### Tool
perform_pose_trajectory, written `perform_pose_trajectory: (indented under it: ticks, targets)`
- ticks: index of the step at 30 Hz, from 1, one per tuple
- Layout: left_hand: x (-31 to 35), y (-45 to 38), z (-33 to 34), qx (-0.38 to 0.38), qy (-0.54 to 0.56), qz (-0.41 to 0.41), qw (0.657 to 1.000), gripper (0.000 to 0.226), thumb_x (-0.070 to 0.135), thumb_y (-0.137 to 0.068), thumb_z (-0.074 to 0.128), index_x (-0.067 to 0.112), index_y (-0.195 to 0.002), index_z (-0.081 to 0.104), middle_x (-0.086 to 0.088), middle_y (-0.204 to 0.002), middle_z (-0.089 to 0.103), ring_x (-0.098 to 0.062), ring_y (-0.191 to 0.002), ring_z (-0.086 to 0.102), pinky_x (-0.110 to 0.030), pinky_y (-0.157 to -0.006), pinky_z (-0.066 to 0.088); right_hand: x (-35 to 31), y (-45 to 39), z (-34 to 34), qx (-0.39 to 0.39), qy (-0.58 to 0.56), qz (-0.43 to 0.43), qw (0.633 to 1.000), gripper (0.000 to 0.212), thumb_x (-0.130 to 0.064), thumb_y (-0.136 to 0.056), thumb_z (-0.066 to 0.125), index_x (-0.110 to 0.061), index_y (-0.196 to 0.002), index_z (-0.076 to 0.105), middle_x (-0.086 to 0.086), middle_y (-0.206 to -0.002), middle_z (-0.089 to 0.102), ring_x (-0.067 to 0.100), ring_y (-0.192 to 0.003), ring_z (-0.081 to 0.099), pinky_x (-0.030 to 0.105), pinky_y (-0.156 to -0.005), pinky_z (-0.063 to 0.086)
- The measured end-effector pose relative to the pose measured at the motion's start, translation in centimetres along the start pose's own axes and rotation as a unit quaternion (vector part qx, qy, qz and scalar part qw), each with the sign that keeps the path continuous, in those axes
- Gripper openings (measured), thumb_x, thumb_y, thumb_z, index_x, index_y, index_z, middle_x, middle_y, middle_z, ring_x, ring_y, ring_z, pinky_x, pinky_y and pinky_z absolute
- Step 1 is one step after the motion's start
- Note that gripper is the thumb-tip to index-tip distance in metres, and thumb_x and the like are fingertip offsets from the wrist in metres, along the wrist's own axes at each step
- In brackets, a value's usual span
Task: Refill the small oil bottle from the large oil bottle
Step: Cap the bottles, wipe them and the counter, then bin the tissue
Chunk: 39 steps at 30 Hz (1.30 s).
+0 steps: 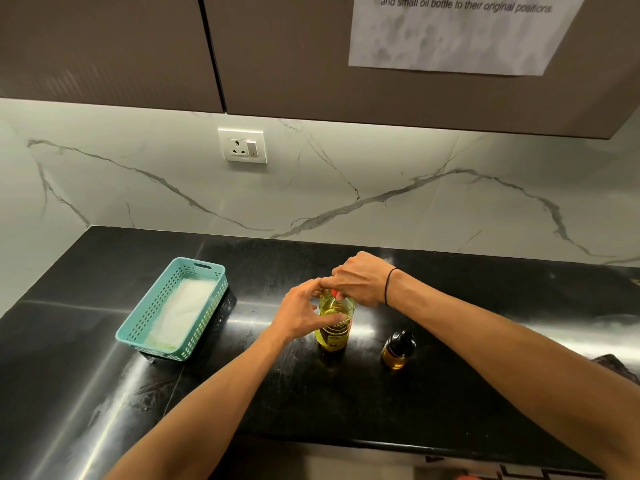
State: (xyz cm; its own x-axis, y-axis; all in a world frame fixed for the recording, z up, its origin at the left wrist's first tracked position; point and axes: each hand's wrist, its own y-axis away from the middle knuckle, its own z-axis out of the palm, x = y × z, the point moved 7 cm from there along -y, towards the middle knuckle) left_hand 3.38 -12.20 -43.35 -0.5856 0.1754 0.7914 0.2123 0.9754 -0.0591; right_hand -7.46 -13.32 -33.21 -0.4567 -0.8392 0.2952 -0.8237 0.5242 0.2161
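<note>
Head view, large bottle: I see the large clear plastic oil bottle [334, 323], full of yellow oil, standing upright on the glossy black stone worktop [450, 393], near its middle.
Left hand: my left hand [304, 311] wraps the bottle's upper body, thumb across the front, steadying it.
Right hand: my right hand [360, 280] reaches over the top, fingertips pinched on the red cap [334, 292]; I judge I am unscrewing it.
Small bottle: the small amber bottle with a black cap [398, 349] stands upright just right of the large one, apart from it, cap on.
Handling: I expect the large bottle to be fairly heavy, its thin walls soft under a squeeze and possibly oily, so I would grip it firmly around the mid-body. The small one looks light and easy to tip; hold it at the base.
Surface: the worktop is hard and slick.
Surroundings: a teal perforated plastic basket [138, 332] lined with white paper sits to the left; a veined white marble backsplash [346, 174] with a white wall socket [242, 146], and brown cabinets [104, 46] above.
</note>
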Motion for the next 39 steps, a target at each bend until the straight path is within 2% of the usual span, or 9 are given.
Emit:
perform_pose_trajectory:
  ticks: [3,9,12,17,22,26,32,36,39]
  targets:
    - [0.1,0.1,-0.2,-0.004,-0.011,0.002,1.000,0.076,0.066,-0.071,0.088,0.036,-0.134,0.058,0.014,-0.126,0.068,-0.006,-0.112,0.066,-0.037,-0.094,0.063,0.3,0.1,0.3,0.004,-0.016,0.022,1.000,0.037,-0.043,-0.106,0.047,-0.024,-0.138,0.042,0.004,-0.100,0.063,0.020,-0.077,0.063,0.034,-0.069,0.055]
    - [0.3,0.5,-1.0,-0.014,-0.025,0.021,0.999,0.095,0.079,-0.067,0.083,0.040,-0.145,0.046,0.011,-0.137,0.064,-0.005,-0.120,0.063,-0.039,-0.097,0.061,0.7,0.3,0.3,0.037,-0.067,0.091,0.993,0.053,-0.068,-0.100,0.038,-0.024,-0.128,0.047,0.000,-0.099,0.056,0.018,-0.080,0.059,0.031,-0.064,0.044]
    - [-0.7,1.1,-3.0,0.015,-0.010,0.020,1.000,0.087,0.074,-0.077,0.078,0.038,-0.149,0.046,0.008,-0.136,0.064,-0.005,-0.118,0.064,-0.038,-0.094,0.062,0.6,-0.5,-0.2,0.078,-0.096,0.132,0.983,0.050,-0.062,-0.103,0.038,-0.022,-0.131,0.045,-0.001,-0.097,0.050,0.016,-0.081,0.052,0.031,-0.064,0.042]
    - [-4.3,2.8,-9.4,0.115,-0.017,-0.027,0.993,0.056,0.061,-0.082,0.073,0.034,-0.131,0.062,0.012,-0.111,0.069,-0.002,-0.103,0.068,-0.036,-0.086,0.064,-1.2,-3.8,-0.6,0.132,-0.160,0.178,0.962,0.041,-0.046,-0.104,0.051,-0.019,-0.133,0.047,0.004,-0.109,0.060,0.023,-0.096,0.055,0.035,-0.070,0.050]
    - [-8.3,6.2,-15.4,0.176,-0.060,-0.087,0.979,0.030,0.039,-0.090,0.081,0.027,-0.116,0.071,0.009,-0.098,0.075,-0.004,-0.089,0.072,-0.028,-0.082,0.061,-4.7,-9.4,-1.0,0.141,-0.183,0.148,0.962,0.034,-0.040,-0.104,0.052,-0.018,-0.129,0.049,0.004,-0.109,0.059,0.023,-0.096,0.052,0.036,-0.076,0.050]
    - [-12.7,10.0,-18.4,0.213,-0.072,-0.162,0.961,0.014,0.037,-0.085,0.078,0.032,-0.097,0.073,0.014,-0.079,0.074,-0.001,-0.075,0.071,-0.034,-0.079,0.061,-8.1,-14.3,-1.1,0.125,-0.207,0.119,0.963,0.032,-0.039,-0.103,0.054,-0.019,-0.127,0.049,0.005,-0.113,0.059,0.026,-0.101,0.055,0.041,-0.081,0.053]
    - [-19.2,15.5,-21.8,0.259,-0.063,-0.235,0.934,0.009,0.034,-0.088,0.078,0.031,-0.095,0.073,0.012,-0.072,0.071,-0.003,-0.068,0.068,-0.038,-0.074,0.062,-13.5,-21.5,0.1,0.076,-0.254,0.083,0.961,0.031,-0.036,-0.102,0.052,-0.016,-0.126,0.051,0.008,-0.121,0.058,0.031,-0.110,0.054,0.047,-0.084,0.053]
    - [-22.3,17.9,-24.3,0.295,-0.052,-0.276,0.913,0.009,0.032,-0.089,0.079,0.029,-0.096,0.074,0.011,-0.073,0.071,-0.003,-0.068,0.069,-0.032,-0.074,0.061,-15.9,-26.1,1.2,0.054,-0.299,0.080,0.949,0.022,-0.034,-0.101,0.052,-0.015,-0.114,0.050,0.008,-0.120,0.058,0.032,-0.111,0.053,0.047,-0.080,0.053]
    - [-23.9,18.8,-25.5,0.301,-0.046,-0.286,0.909,0.012,0.031,-0.088,0.080,0.029,-0.098,0.074,0.012,-0.076,0.071,-0.002,-0.070,0.069,-0.030,-0.074,0.061,-16.8,-29.6,1.5,0.052,-0.341,0.095,0.934,0.022,-0.032,-0.100,0.058,-0.014,-0.114,0.056,0.008,-0.119,0.058,0.030,-0.113,0.052,0.046,-0.085,0.052]
